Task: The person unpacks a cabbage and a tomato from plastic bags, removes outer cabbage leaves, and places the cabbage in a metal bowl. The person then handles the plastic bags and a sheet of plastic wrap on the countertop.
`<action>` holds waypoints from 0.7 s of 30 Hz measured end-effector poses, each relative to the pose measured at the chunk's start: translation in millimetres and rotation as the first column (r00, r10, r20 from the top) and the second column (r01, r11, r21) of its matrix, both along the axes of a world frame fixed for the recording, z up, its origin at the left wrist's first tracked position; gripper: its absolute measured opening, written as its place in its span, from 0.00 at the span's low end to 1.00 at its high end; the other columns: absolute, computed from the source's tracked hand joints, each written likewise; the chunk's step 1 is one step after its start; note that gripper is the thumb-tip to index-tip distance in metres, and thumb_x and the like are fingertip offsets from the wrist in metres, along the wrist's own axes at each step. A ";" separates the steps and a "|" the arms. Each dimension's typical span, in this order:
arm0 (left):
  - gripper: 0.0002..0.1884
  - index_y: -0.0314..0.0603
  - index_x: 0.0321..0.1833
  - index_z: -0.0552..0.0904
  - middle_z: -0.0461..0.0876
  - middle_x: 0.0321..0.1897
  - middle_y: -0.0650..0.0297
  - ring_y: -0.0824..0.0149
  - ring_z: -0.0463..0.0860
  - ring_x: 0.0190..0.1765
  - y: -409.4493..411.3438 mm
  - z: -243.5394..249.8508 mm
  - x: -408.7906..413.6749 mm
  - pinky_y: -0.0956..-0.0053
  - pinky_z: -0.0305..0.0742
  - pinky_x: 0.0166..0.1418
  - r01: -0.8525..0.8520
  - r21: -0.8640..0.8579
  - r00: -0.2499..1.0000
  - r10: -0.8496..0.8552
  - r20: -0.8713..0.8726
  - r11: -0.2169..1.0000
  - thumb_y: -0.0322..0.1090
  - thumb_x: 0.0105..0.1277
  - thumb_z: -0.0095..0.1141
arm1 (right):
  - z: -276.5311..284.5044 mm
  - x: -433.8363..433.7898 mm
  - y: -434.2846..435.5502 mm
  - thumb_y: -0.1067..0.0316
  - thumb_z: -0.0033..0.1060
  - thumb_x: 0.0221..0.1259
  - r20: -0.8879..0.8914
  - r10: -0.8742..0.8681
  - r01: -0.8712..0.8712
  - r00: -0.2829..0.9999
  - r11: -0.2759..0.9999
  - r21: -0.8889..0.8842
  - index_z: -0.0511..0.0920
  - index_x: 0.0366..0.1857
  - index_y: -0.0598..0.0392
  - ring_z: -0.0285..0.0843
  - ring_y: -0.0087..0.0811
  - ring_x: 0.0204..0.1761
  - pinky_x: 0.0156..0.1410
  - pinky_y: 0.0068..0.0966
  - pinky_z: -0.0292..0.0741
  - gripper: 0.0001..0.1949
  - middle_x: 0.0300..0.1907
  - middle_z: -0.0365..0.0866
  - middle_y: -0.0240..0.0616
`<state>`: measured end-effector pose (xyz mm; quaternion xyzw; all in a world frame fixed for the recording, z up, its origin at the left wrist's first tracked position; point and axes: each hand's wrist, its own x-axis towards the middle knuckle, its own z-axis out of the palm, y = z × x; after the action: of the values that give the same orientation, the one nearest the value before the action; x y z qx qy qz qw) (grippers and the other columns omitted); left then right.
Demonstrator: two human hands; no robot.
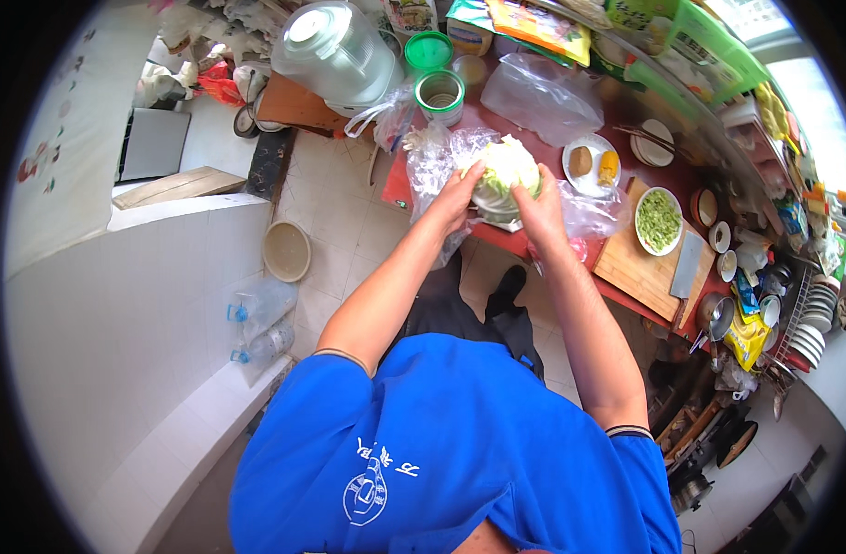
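Observation:
Between both hands I hold a pale green cabbage (504, 170) at the near edge of a red table (488, 119). My left hand (459, 194) grips its left side, the thumb pointing up along it. On the right side my right hand (542, 206) presses with spread fingers. Crumpled clear plastic wrap (426, 163) lies beside and under the cabbage on the left. More thin plastic (592, 211) spreads to the right, below my right hand. The cabbage's underside is partly hidden by my hands.
Right of the cabbage stand a white plate (592, 185) with a potato and a corn piece, then a cutting board (620, 266) bearing a bowl of chopped greens (659, 220) and a cleaver (687, 263). Behind are an open green-rimmed can (440, 97) and a plastic bag (540, 97).

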<state>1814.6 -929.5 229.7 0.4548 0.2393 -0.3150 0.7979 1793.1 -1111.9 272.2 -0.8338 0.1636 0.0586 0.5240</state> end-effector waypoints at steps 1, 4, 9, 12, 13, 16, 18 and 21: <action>0.41 0.40 0.80 0.65 0.77 0.73 0.55 0.57 0.78 0.72 -4.6 -5.2 14.8 0.52 0.73 0.75 0.007 0.028 1.000 -0.007 -0.009 1.000 0.62 0.75 0.60 | -4.7 15.3 1.9 0.56 0.68 0.62 -0.031 -0.037 0.039 0.999 0.998 0.051 0.65 0.76 0.70 0.75 0.52 0.73 0.77 0.39 0.71 0.41 0.69 0.75 0.67; 0.51 0.32 0.84 0.52 0.69 0.77 0.47 0.55 0.74 0.75 -13.9 -18.8 50.5 0.52 0.73 0.75 0.018 0.090 1.000 -0.019 0.005 0.996 0.61 0.74 0.63 | -27.6 57.6 -1.3 0.61 0.65 0.61 -0.186 -0.142 0.166 0.972 0.979 0.117 0.66 0.77 0.67 0.77 0.49 0.73 0.76 0.37 0.72 0.39 0.70 0.76 0.64; 0.52 0.31 0.83 0.50 0.68 0.77 0.46 0.53 0.73 0.76 -14.2 -62.9 86.3 0.52 0.77 0.71 0.060 0.177 0.998 -0.057 -0.021 0.982 0.60 0.74 0.64 | -54.5 97.6 3.2 0.65 0.58 0.67 -0.373 -0.167 0.268 0.913 0.933 0.239 0.62 0.81 0.58 0.84 0.34 0.57 0.44 0.30 0.87 0.36 0.69 0.77 0.50; 0.46 0.30 0.79 0.63 0.77 0.70 0.47 0.56 0.80 0.69 -11.4 -102.8 90.0 0.61 0.78 0.69 -0.024 0.256 0.998 0.007 0.069 0.966 0.61 0.73 0.65 | -71.0 107.2 10.6 0.63 0.60 0.64 -0.365 -0.185 0.284 0.912 0.928 0.240 0.66 0.79 0.58 0.85 0.40 0.59 0.48 0.34 0.89 0.37 0.69 0.78 0.52; 0.45 0.30 0.77 0.67 0.80 0.68 0.48 0.58 0.82 0.66 -12.7 -109.0 91.8 0.65 0.77 0.70 -0.027 0.270 0.998 0.009 0.070 0.962 0.61 0.72 0.65 | -80.8 108.2 8.7 0.62 0.61 0.62 -0.348 -0.205 0.292 0.915 0.931 0.219 0.68 0.78 0.58 0.86 0.41 0.59 0.48 0.36 0.90 0.36 0.67 0.79 0.52; 0.40 0.35 0.76 0.69 0.82 0.63 0.50 0.58 0.85 0.61 -26.3 -104.8 100.8 0.62 0.86 0.57 -0.002 0.318 0.997 -0.021 0.071 0.948 0.58 0.73 0.66 | -114.2 103.3 -9.8 0.61 0.63 0.60 -0.219 -0.204 0.224 0.954 0.972 0.069 0.69 0.75 0.64 0.86 0.53 0.61 0.61 0.41 0.85 0.36 0.67 0.79 0.61; 0.40 0.37 0.77 0.67 0.81 0.62 0.50 0.55 0.86 0.59 -24.9 -85.1 100.2 0.57 0.90 0.49 -0.017 0.293 1.000 0.012 0.017 0.956 0.58 0.73 0.66 | -83.6 95.9 -7.3 0.60 0.67 0.60 -0.188 -0.107 0.090 0.976 0.991 -0.096 0.70 0.72 0.68 0.81 0.60 0.65 0.72 0.44 0.77 0.36 0.67 0.77 0.65; 0.44 0.39 0.81 0.60 0.74 0.69 0.45 0.49 0.85 0.62 -7.5 -84.4 94.0 0.52 0.92 0.47 -0.070 0.366 0.997 0.078 -0.009 0.928 0.58 0.74 0.64 | 20.2 66.8 15.6 0.66 0.68 0.65 0.092 0.147 -0.121 0.985 0.961 -0.249 0.72 0.72 0.63 0.77 0.49 0.71 0.75 0.39 0.73 0.30 0.67 0.77 0.58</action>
<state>1908.7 -937.0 145.3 0.5822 0.3198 -0.2401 0.7079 1859.9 -1096.3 292.4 -0.9026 0.0838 0.0279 0.4214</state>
